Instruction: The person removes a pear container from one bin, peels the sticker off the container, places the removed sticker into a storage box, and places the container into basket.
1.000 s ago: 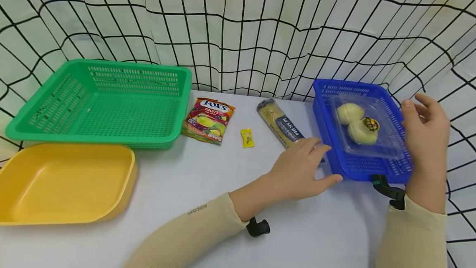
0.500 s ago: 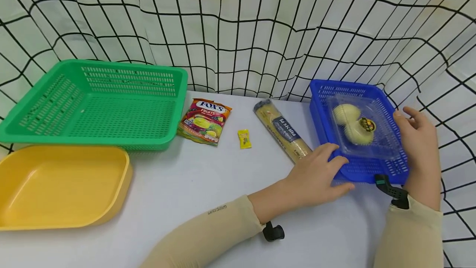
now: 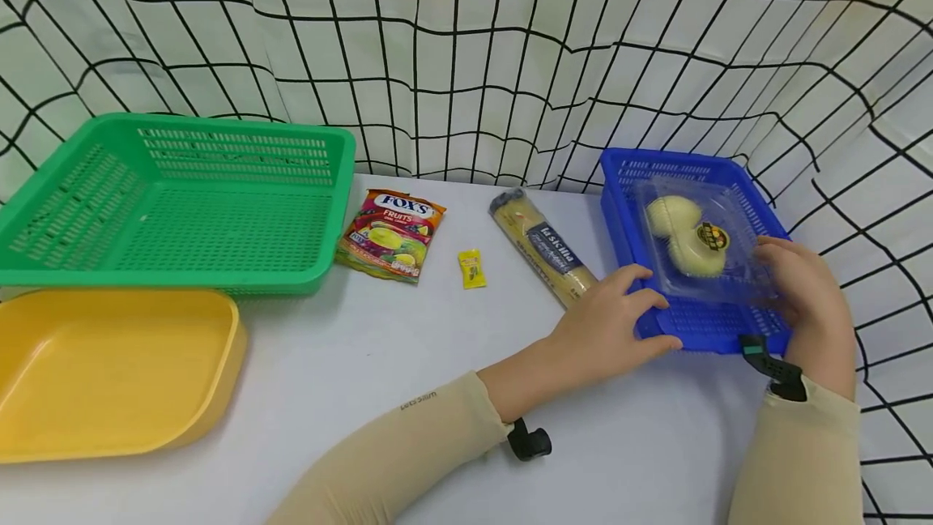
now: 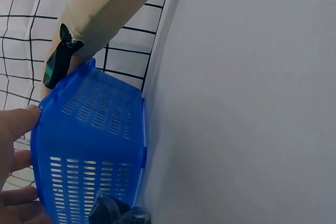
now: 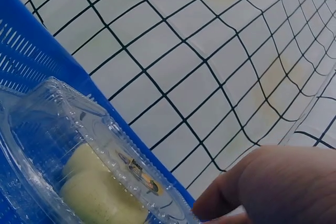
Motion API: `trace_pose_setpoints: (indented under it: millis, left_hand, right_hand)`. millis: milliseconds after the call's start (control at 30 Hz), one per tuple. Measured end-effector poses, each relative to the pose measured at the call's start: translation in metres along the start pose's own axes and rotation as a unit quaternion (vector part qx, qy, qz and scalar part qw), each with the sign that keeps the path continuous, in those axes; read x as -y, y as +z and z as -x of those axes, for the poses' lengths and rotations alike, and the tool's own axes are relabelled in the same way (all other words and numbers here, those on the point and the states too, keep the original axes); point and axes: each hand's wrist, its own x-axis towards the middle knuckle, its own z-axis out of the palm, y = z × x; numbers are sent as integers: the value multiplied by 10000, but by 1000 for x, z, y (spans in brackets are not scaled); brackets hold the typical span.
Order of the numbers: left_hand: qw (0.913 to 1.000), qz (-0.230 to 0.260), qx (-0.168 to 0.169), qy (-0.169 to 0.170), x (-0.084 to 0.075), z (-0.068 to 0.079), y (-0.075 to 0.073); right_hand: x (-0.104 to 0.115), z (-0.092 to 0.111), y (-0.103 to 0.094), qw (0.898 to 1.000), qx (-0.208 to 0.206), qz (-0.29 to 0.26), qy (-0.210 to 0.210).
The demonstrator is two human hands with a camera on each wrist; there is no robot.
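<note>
At the right, a blue perforated basket (image 3: 619, 225) holds a clear plastic box (image 3: 739, 274). Two pale, round pieces of produce (image 3: 696, 253) show through its lid, which bears a dark round sticker. My right hand (image 3: 809, 290) pinches the box's right edge; in the right wrist view its fingers (image 5: 215, 200) meet the ridged rim. My left hand (image 3: 601, 322) rests with spread fingers at the basket's near left corner, and the left wrist view has the thumb (image 4: 23, 121) at the rim. Partly behind this hand lies a long pasta packet (image 3: 539, 241).
Left of the pasta are a small yellow wrapped sweet (image 3: 472, 269) and a Fox's candy bag (image 3: 394, 235). A green basket (image 3: 338, 209) and a yellow tray (image 3: 232, 355) stand at the left. Black wire mesh (image 3: 466, 87) borders the white table at the back and right.
My right hand has moved inward from beside the basket and taken hold of the box's edge. My left hand has shifted right to the basket's corner. The camera view has drifted slightly.
</note>
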Motion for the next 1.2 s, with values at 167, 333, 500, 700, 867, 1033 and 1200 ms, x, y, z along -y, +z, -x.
trace_pose_setpoints:
  millis: [167, 333, 500, 700, 867, 1033, 1200]
  left_hand:
    - [9999, 44, 107, -38, 4, 0, -4]
    - [9999, 21, 99, 28, 5, 1, -6]
    - [9998, 65, 107, 147, 6, 2, -5]
    - [9991, -133, -13, 399, 8, 2, -1]
    - [9988, -160, -45, 460, 8, 1, 0]
    - [9988, -151, 4, 462, 12, 0, 1]
    - [9985, -217, 115, 489, 13, -1, 0]
  right_hand:
    - [1, -5, 3, 9988, 430, -182, 107]
    - [1, -5, 4, 9977, 601, -311, 66]
    - [-1, -3, 2, 9967, 617, -513, 105]
    - [-1, 0, -3, 9881, 512, -1442, 132]
    - [0, 1, -2, 9643, 437, -2611, -20]
    - [1, 0, -1, 9557, 395, -2914, -89]
    - [0, 2, -3, 9554, 361, -2928, -104]
